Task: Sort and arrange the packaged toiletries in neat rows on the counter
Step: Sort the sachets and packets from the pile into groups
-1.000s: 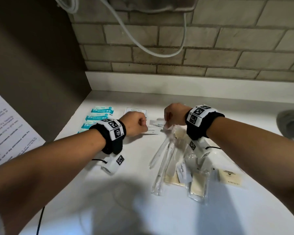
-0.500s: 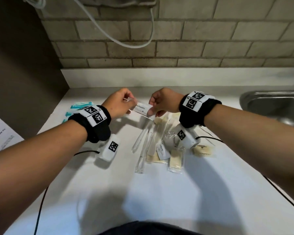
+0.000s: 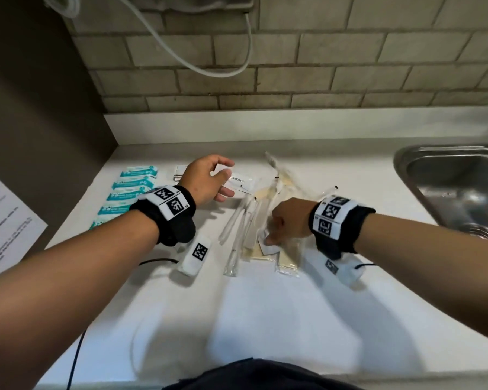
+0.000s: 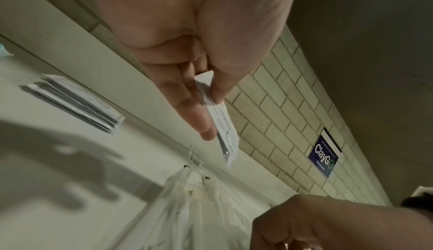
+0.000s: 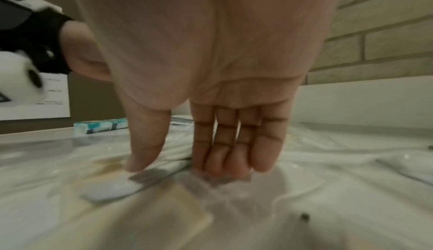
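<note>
Sorting step: left hand (image 3: 206,178) pinches toothpaste sachet (image 3: 241,182) above counter (image 3: 265,319) back-left, near teal packets (image 3: 130,192). Right hand (image 3: 286,223), fingers straight, presses clear-wrapped pile (image 3: 261,218) mid-counter. Next: set sachet in row.

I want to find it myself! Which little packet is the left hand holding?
Start at the steel sink and cross the white counter to the left hand. It pinches a flat white sachet. Unlike the clear wrappers nearby, it is printed "toothpaste".
</note>
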Demonstrator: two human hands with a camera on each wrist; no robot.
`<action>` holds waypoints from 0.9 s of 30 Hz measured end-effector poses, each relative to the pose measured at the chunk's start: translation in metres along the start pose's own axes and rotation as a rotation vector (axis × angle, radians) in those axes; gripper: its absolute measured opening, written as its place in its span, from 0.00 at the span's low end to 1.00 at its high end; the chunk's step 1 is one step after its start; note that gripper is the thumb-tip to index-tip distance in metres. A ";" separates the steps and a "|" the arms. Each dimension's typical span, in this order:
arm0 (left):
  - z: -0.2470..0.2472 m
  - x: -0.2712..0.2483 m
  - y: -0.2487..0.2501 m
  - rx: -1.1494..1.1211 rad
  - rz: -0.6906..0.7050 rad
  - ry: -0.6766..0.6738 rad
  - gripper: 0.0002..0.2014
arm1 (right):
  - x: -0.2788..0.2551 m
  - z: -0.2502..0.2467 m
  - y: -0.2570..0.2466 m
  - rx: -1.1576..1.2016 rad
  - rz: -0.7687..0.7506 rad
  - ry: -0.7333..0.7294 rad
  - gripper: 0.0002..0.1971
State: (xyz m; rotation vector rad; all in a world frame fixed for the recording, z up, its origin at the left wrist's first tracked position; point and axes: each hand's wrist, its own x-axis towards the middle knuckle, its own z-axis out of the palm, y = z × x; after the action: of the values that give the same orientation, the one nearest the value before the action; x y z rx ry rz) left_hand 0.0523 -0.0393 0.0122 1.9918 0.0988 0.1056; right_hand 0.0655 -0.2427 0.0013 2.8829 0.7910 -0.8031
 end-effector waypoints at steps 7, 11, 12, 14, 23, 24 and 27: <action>0.000 0.001 0.008 -0.022 0.050 0.028 0.06 | 0.016 0.005 -0.009 0.090 0.015 -0.021 0.14; -0.005 0.005 0.002 -0.046 0.059 0.069 0.06 | 0.019 0.001 -0.003 0.087 -0.041 -0.051 0.08; -0.006 0.005 0.000 -0.057 0.055 0.079 0.06 | 0.020 -0.003 -0.001 0.098 -0.056 -0.047 0.07; -0.006 0.005 -0.004 -0.067 0.037 0.087 0.07 | 0.019 -0.012 0.004 0.186 -0.080 -0.021 0.06; 0.006 0.004 -0.004 -0.037 0.006 -0.047 0.10 | 0.008 -0.079 0.004 0.365 -0.223 0.305 0.10; 0.008 0.005 -0.002 -0.054 0.004 -0.075 0.10 | 0.007 -0.084 0.003 0.341 -0.228 0.343 0.10; 0.016 0.006 0.003 -0.112 -0.041 -0.161 0.09 | 0.005 -0.092 0.004 0.285 -0.227 0.394 0.11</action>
State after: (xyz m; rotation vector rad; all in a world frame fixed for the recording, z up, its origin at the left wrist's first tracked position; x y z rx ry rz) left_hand 0.0600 -0.0545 0.0088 1.8776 0.0294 -0.0742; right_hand 0.1142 -0.2275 0.0776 3.3063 1.1414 -0.3843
